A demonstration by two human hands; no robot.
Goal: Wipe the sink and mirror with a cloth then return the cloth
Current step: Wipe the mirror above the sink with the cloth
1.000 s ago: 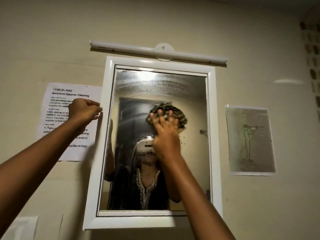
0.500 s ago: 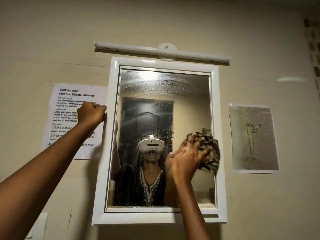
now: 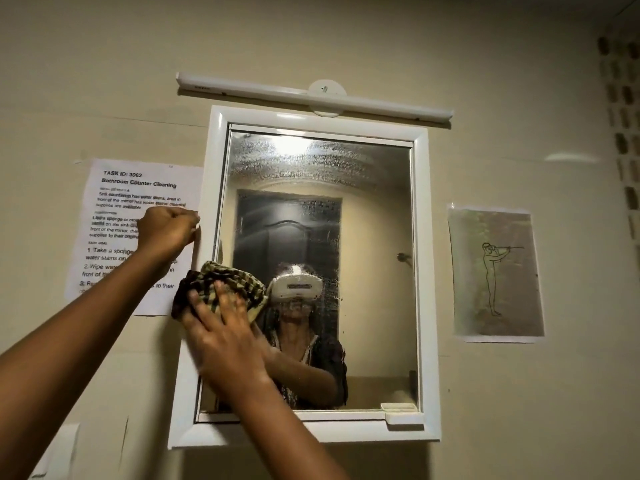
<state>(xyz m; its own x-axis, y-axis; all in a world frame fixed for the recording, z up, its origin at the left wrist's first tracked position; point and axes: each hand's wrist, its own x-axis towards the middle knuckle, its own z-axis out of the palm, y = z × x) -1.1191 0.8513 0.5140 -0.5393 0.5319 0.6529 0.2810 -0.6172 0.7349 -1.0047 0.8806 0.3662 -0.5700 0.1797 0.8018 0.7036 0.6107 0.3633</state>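
Note:
A white-framed mirror (image 3: 422, 271) hangs on the beige wall, its glass streaked and misted near the top. My right hand (image 3: 225, 327) presses a crumpled green-and-dark checked cloth (image 3: 225, 278) flat against the left edge of the glass and the frame. My left hand (image 3: 166, 233) is closed in a fist around the mirror frame's left edge, a little above the cloth. The sink is out of view.
A long white light bar (image 3: 311, 95) sits just above the mirror. A printed task sheet (image 3: 114, 202) is taped to the wall on the left, a drawing sheet (image 3: 495, 271) on the right. A small white ledge (image 3: 403, 415) juts from the frame's lower right.
My right hand swept the cloth from the upper middle of the glass to its right side, then across to the left edge. My left hand stayed on the frame's left edge.

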